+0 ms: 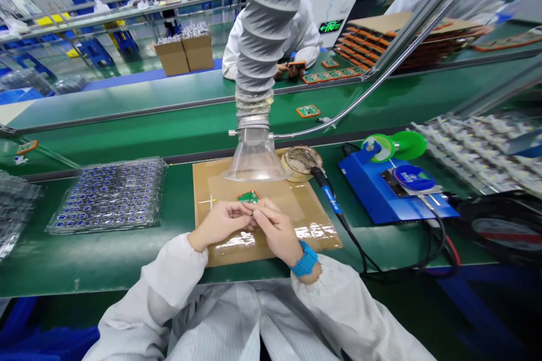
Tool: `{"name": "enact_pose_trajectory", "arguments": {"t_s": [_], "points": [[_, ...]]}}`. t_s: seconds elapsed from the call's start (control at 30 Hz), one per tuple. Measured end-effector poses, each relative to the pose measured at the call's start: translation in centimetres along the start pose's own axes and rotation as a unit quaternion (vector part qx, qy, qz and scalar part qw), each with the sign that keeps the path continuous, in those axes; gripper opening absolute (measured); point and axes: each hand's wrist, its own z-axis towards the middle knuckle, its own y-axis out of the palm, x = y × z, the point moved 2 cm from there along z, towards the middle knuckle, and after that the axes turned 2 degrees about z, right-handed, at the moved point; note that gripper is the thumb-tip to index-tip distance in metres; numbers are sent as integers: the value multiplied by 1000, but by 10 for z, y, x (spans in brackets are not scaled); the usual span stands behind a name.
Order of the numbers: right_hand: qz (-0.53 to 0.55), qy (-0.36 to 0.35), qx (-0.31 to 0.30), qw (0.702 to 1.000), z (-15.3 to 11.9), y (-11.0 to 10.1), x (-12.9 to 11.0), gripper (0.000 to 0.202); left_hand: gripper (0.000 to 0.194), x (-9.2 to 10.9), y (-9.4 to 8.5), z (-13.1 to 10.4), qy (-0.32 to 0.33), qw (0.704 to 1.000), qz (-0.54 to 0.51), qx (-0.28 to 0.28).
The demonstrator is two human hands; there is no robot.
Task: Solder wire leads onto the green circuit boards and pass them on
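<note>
My left hand (224,222) and my right hand (276,229) meet over a brown board (307,211) with a shiny surface. The fingers of both hands are pinched together at the fingertips; whatever lies between them is too small to make out. Just beyond the fingertips is a green circuit board (248,197) with an orange edge, lying on the brown board. A blue band circles my right wrist. Above the circuit board hangs the clear funnel (256,158) of a grey hose.
A soldering iron (328,194) leans on a round holder (301,162) to the right, its cable trailing toward the front edge. Further right is a blue device (381,194). Clear trays (112,194) lie left. Beyond the green belt (190,124), another person handles a board.
</note>
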Motion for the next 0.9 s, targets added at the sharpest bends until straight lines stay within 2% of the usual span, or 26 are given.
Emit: {"name": "enact_pose_trajectory", "arguments": {"t_s": [0.13,0.33,0.57,0.9], "points": [[-7,11,-2,1000,-2,1,7,37,41,1,1,0,0,997,53,48],[-7,20,66,998,-1,-4,14,21,30,3,-1,-2,24,987,101,119],[21,26,78,996,0,-4,13,13,25,0,5,-1,46,983,122,129],[26,25,54,998,2,-6,13,18,26,0,6,-3,53,977,158,136]]}}
